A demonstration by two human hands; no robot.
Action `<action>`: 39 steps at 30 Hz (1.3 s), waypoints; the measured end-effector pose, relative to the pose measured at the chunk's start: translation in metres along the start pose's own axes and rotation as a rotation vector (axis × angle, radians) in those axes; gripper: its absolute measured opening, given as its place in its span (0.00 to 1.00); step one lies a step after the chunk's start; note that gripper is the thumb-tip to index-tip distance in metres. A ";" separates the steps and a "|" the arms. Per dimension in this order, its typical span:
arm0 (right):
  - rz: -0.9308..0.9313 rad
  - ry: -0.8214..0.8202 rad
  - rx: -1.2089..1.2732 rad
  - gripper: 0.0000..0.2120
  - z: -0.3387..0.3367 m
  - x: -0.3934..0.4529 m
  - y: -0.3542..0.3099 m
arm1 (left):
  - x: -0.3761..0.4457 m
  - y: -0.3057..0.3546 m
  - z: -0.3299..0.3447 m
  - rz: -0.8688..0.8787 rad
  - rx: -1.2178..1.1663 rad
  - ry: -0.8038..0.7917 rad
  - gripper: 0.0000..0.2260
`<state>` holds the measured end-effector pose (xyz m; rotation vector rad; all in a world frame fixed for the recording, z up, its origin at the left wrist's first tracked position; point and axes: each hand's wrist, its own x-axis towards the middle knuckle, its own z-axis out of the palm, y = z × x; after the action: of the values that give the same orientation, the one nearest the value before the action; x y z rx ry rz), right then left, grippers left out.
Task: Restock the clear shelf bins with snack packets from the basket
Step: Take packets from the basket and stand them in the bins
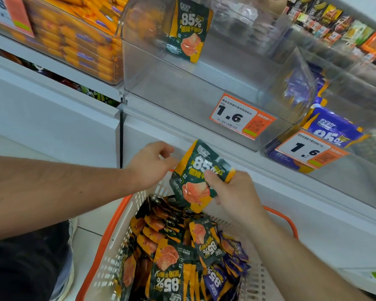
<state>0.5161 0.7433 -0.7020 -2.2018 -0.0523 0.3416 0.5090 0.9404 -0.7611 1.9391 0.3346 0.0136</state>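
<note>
Head view shows the right hand [234,194] holding 1 green and orange snack packet [195,177] above the far end of the basket [117,233]; the thumb lies on the packet's front and the other fingers are curled behind its right edge. The left hand [152,164] is just beside the packet's left edge, with fingers loosely curled; whether it touches the packet I cannot tell. The white basket with orange rim stands near, below both hands, and it is full of the same green packets [169,268], with some purple packets [226,266] at its right side. On the far shelf, the middle clear bin [182,88] holds 1 green packet [189,29] standing upright against its back. An orange price tag [241,117] reading 1.6 is on the bin's front. Left of it, a bin is filled with orange packs [83,40]. Right of it, a bin holds purple bags [332,127] and carries a second 1.6 tag [308,149].
</note>
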 end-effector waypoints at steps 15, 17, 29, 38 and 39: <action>0.020 -0.077 0.554 0.08 -0.068 0.043 -0.153 | 0.043 0.088 -0.076 0.728 0.477 0.690 0.21; 0.100 -0.063 0.635 0.07 -0.072 0.067 -0.168 | 0.052 0.082 -0.080 0.672 0.559 0.697 0.24; -0.065 0.106 0.164 0.12 -0.010 0.257 -0.211 | 0.084 0.058 -0.066 0.862 0.581 0.885 0.23; -0.150 0.060 0.103 0.12 0.013 0.300 -0.214 | 0.089 0.057 -0.065 0.877 0.619 0.949 0.19; -0.152 0.073 0.105 0.11 0.012 0.303 -0.214 | 0.089 0.057 -0.065 0.877 0.624 0.952 0.19</action>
<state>0.8218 0.9310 -0.6086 -2.0896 -0.1572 0.1756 0.5962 1.0007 -0.6977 2.4291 0.0588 1.5920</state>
